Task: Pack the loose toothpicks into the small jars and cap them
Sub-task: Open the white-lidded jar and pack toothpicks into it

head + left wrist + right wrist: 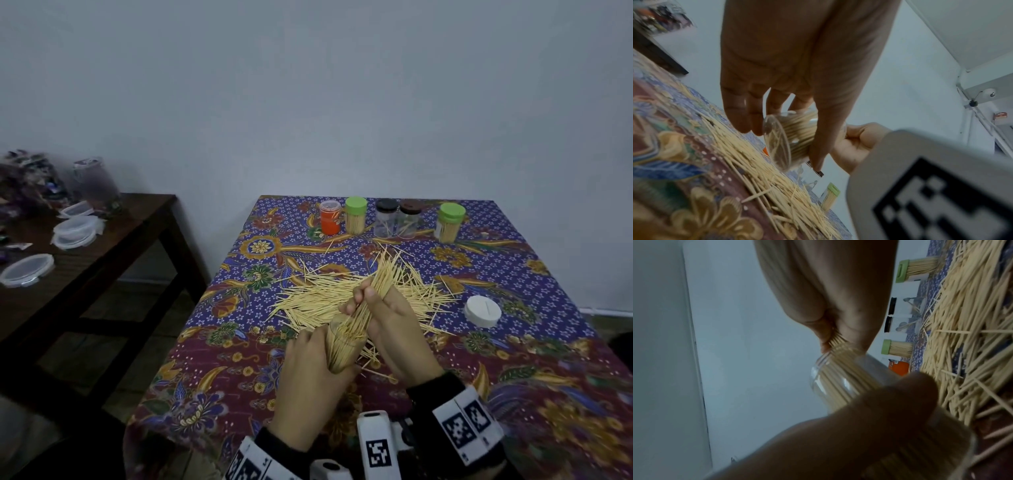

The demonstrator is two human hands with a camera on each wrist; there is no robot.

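My left hand grips a small clear jar, tilted and well filled with toothpicks. My right hand pinches a thick toothpick bundle whose lower ends sit in the jar's mouth. In the right wrist view the bundle enters the jar between finger and thumb. The left wrist view shows the jar from its base, held between my fingers and thumb. A wide loose toothpick pile lies on the patterned cloth behind my hands. A white cap lies to the right.
Along the table's back edge stand an orange jar, two green-capped jars full of toothpicks, and two dark-capped clear jars nearly empty. A dark side table at left holds plastic containers.
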